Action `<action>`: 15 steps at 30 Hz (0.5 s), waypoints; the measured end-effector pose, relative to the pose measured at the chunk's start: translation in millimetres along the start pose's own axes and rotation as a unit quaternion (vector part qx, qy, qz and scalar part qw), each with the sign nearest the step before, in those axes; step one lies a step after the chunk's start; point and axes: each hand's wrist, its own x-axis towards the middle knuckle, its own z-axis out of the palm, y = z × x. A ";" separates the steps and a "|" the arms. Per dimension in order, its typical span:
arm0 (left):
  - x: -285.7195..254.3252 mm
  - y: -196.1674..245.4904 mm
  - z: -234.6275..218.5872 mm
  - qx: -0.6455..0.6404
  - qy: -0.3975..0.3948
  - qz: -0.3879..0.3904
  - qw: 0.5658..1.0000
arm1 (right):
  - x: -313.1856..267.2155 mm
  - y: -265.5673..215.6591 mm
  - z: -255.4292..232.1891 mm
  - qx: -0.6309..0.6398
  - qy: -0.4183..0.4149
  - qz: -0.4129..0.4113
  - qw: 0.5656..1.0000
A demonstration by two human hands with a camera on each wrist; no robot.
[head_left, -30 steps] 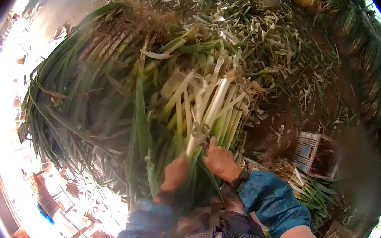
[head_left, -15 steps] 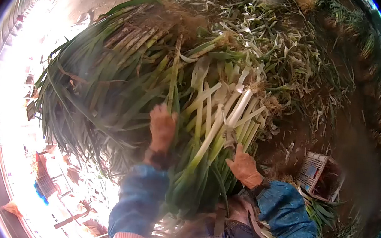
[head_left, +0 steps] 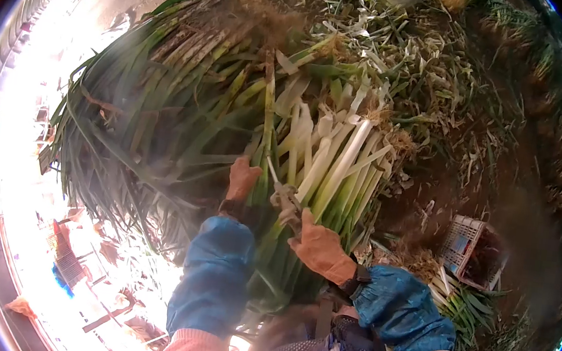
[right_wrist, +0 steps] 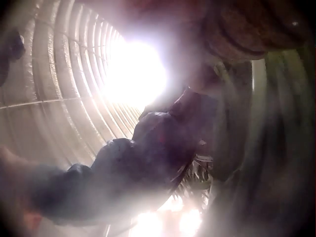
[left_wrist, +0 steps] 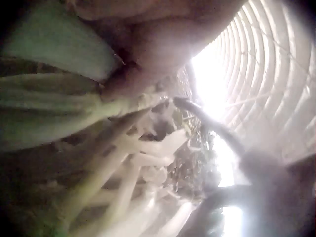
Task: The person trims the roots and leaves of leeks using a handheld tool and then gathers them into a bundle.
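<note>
In the head view, my left hand (head_left: 243,180) grips a long leek (head_left: 268,116) by its green part, at the right side of a large heap of unpeeled leeks (head_left: 167,81). The left wrist view shows fingers (left_wrist: 153,54) curled over green leaves (left_wrist: 54,108). My right hand (head_left: 324,250) holds a dusty, blow-gun-like tool (head_left: 287,203) whose thin nozzle points up and left to that leek. Beside and under the tool lie several pale, stripped leeks (head_left: 344,165), roots away from me. Most of the right hand's fingers are hidden in the right wrist view.
Torn leaves and peelings (head_left: 416,59) cover the ground beyond the leeks. At the right stand a white plastic crate (head_left: 463,246) and a bundle of leeks (head_left: 462,304). A ribbed curved roof (right_wrist: 64,89) shows overhead in the wrist views.
My left hand has left a pale leek among the stripped ones, moved left to the heap and taken hold of another. The right hand has brought the tool left, closer to it.
</note>
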 end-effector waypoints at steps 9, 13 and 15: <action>-42.5 0.9 -14.7 -0.431 -0.110 -0.178 0.878 | -1.8 4.9 -1.0 -0.034 0.003 0.004 0.999; -64.5 5.4 -9.5 -0.401 -0.041 -0.060 0.913 | -32.0 3.6 11.2 -0.048 -0.022 -0.009 0.999; -65.7 -2.2 -9.2 -0.227 -0.019 0.129 0.965 | -16.1 6.5 10.8 -0.063 -0.002 -0.001 0.998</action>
